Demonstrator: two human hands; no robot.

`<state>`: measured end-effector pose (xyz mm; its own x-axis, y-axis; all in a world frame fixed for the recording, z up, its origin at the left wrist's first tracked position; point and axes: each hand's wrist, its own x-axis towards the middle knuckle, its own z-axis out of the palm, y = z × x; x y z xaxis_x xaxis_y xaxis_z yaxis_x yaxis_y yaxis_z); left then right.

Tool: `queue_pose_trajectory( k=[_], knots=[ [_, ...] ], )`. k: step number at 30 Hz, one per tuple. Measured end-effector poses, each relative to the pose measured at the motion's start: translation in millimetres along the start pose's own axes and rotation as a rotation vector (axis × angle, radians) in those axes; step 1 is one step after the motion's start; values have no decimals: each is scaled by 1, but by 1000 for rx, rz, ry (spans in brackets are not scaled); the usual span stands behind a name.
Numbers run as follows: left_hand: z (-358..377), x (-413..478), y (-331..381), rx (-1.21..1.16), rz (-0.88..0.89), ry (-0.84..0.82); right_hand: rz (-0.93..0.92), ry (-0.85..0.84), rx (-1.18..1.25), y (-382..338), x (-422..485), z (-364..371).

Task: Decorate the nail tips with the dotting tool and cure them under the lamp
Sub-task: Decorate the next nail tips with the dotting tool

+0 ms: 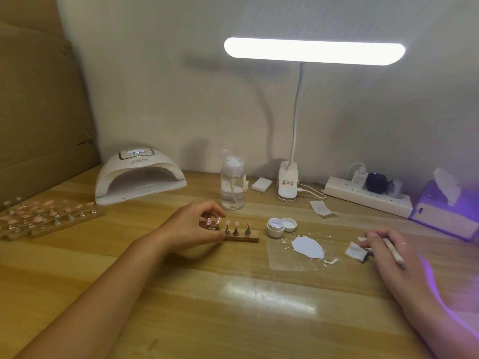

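Observation:
A small wooden strip point(245, 239) carries several pink nail tips point(236, 224) on metal stands, near the middle of the table. My left hand point(193, 225) grips the strip's left end, fingers curled over the leftmost tips. My right hand point(386, 248) holds a white dotting tool point(394, 252) and rests on the table at the right, its fingertips at a small white wipe point(356, 251). A blob of white gel point(308, 247) lies on a clear sheet point(280, 263) between the hands. The white curing lamp point(140, 177) stands at the back left, its opening facing me.
An open white jar point(275, 227) and its lid point(289, 224) sit behind the sheet. More strips of nail tips point(49, 216) lie at the far left. A pump bottle point(232, 189), desk lamp base point(287, 185), power strip point(368, 196) and tissue box point(445, 211) line the back.

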<state>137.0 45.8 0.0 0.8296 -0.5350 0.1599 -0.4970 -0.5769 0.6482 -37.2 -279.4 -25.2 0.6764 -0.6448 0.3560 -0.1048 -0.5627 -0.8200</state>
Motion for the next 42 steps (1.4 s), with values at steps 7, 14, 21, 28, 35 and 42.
queue_pose_trajectory(
  k=[7, 14, 21, 28, 35, 42],
  knots=[
    [12, 2, 10, 247, 78, 163, -4, -15, 10, -3, -3, -1],
    [13, 1, 18, 392, 108, 200, -112, 68, -2, -14, -9, -2],
    [13, -2, 30, 476, 206, 247, -213, 93, 141, -29, -17, 5],
    [2, -6, 69, 276, 234, 328, 55, -190, 415, -35, -20, 19],
    [78, -25, 103, -136, 302, 121, 129, -155, 304, -34, -24, 23],
    [94, -19, 84, -269, 198, 158, 159, -190, 180, -36, -24, 22]
  ],
)
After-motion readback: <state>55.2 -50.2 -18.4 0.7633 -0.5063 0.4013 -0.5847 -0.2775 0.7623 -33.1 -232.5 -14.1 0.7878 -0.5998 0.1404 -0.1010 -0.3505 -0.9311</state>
